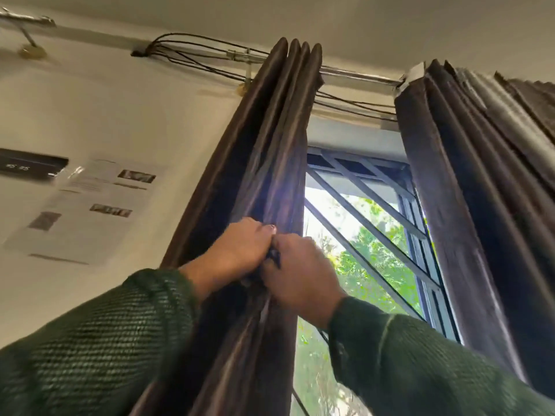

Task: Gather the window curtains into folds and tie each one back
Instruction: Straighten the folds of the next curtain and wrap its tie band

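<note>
Gathering the left curtain beside the window, we pinch its folds with our left hand and right hand, both curled on a dark tie. Next, we judge, knotting it snugly. The right curtain hangs untied.

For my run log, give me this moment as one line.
step: gathering left curtain | left hand grip: on folds | right hand grip: on folds | right curtain: untouched

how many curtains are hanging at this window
2. The left curtain hangs bunched in folds, gripped by the left hand and right hand. The right curtain hangs untouched across the window gap; more may lie past the frame's right edge.
</note>
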`<state>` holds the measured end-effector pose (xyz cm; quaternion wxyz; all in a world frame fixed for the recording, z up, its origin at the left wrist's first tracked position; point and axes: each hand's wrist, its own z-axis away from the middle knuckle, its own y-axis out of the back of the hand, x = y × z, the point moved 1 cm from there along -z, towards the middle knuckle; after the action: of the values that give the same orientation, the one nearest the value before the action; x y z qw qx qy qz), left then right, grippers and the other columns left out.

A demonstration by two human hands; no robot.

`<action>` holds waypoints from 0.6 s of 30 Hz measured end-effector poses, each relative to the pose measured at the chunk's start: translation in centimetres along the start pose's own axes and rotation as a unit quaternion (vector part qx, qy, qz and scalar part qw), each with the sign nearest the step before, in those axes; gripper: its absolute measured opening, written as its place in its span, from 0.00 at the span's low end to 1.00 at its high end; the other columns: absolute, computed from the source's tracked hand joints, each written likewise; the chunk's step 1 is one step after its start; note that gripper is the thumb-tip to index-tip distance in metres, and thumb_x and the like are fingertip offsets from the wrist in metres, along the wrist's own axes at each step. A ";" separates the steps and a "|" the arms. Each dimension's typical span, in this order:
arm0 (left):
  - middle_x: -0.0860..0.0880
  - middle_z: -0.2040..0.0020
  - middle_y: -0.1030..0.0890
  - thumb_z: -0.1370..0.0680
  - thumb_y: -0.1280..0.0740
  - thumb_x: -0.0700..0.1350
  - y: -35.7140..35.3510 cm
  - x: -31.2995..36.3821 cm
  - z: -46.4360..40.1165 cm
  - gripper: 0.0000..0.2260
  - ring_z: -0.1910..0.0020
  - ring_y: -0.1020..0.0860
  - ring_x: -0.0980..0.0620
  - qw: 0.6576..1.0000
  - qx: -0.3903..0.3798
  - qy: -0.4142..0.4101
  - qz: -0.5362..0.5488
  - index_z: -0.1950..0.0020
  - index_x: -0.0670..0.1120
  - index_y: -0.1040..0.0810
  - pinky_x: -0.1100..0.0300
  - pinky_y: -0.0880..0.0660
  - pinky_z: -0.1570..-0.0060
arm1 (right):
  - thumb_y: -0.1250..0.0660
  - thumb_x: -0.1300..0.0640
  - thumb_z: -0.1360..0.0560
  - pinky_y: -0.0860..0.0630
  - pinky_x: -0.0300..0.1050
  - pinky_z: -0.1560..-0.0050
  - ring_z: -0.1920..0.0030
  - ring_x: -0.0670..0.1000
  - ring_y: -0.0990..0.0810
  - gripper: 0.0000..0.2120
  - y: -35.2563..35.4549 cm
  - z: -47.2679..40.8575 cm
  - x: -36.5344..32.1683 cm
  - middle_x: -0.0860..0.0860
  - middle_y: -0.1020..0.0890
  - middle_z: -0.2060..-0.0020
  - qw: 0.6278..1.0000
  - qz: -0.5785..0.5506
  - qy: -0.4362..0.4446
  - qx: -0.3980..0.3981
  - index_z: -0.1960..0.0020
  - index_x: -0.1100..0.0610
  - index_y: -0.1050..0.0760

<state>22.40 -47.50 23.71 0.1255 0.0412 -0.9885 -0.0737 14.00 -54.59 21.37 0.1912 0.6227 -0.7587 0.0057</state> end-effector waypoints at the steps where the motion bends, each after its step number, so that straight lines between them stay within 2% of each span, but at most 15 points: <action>1: 0.35 0.46 0.22 0.18 0.47 0.47 -0.9 1.3 0.7 0.18 0.46 0.24 0.38 1.000 -0.014 -0.007 0.001 0.51 0.36 0.23 0.54 0.29 0.49 | 0.40 0.55 0.28 0.29 0.47 0.59 0.51 0.62 0.22 0.09 0.5 0.8 1.1 0.58 0.19 0.53 1.000 0.012 -0.011 0.003 0.53 0.58 0.25; 3: 0.37 0.47 0.21 0.19 0.49 0.53 -2.9 3.2 1.9 0.20 0.47 0.23 0.38 0.997 -0.034 -0.028 -0.061 0.57 0.41 0.25 0.51 0.27 0.48 | 0.40 0.53 0.28 0.30 0.45 0.60 0.52 0.61 0.21 0.09 1.3 2.2 3.4 0.56 0.19 0.55 0.999 0.026 -0.048 0.002 0.53 0.57 0.25; 6: 0.43 0.43 0.22 0.20 0.50 0.57 -4.0 4.6 3.5 0.21 0.43 0.25 0.39 0.980 -0.008 -0.043 -0.194 0.50 0.45 0.24 0.51 0.29 0.48 | 0.38 0.54 0.29 0.29 0.45 0.57 0.49 0.60 0.21 0.09 3.1 3.9 6.2 0.55 0.19 0.52 0.990 0.050 -0.129 -0.002 0.51 0.55 0.24; 9: 0.44 0.45 0.21 0.21 0.47 0.57 -3.6 4.7 5.2 0.17 0.46 0.23 0.40 0.958 0.055 -0.089 -0.265 0.48 0.48 0.24 0.52 0.28 0.52 | 0.39 0.55 0.27 0.33 0.47 0.57 0.47 0.60 0.22 0.10 4.7 5.1 8.3 0.57 0.20 0.49 0.980 0.102 -0.170 -0.001 0.48 0.55 0.27; 12: 0.46 0.50 0.19 0.22 0.42 0.55 -1.6 3.6 6.7 0.13 0.52 0.22 0.42 0.959 0.097 -0.096 -0.249 0.47 0.49 0.23 0.53 0.28 0.57 | 0.40 0.56 0.26 0.37 0.48 0.58 0.46 0.62 0.23 0.15 5.5 6.3 8.9 0.59 0.22 0.47 0.977 0.131 -0.169 0.011 0.41 0.57 0.34; 15: 0.49 0.56 0.19 0.23 0.37 0.50 0.8 2.2 8.0 0.09 0.60 0.24 0.50 0.968 0.134 -0.092 -0.192 0.50 0.48 0.21 0.60 0.32 0.64 | 0.40 0.55 0.26 0.37 0.49 0.59 0.48 0.63 0.23 0.18 5.4 7.2 8.2 0.59 0.22 0.49 0.978 0.140 -0.150 0.022 0.38 0.57 0.38; 18: 0.49 0.55 0.19 0.25 0.34 0.50 2.4 0.3 8.4 0.08 0.58 0.24 0.49 0.971 0.170 -0.042 -0.166 0.49 0.48 0.21 0.60 0.34 0.62 | 0.39 0.54 0.27 0.33 0.51 0.58 0.49 0.63 0.24 0.18 4.8 7.9 6.5 0.59 0.21 0.50 0.983 0.107 -0.143 0.050 0.39 0.56 0.36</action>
<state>19.79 -44.00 16.13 0.0609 0.2222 -0.9703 0.0735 6.28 -61.56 17.10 0.0479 0.5414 -0.8390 -0.0256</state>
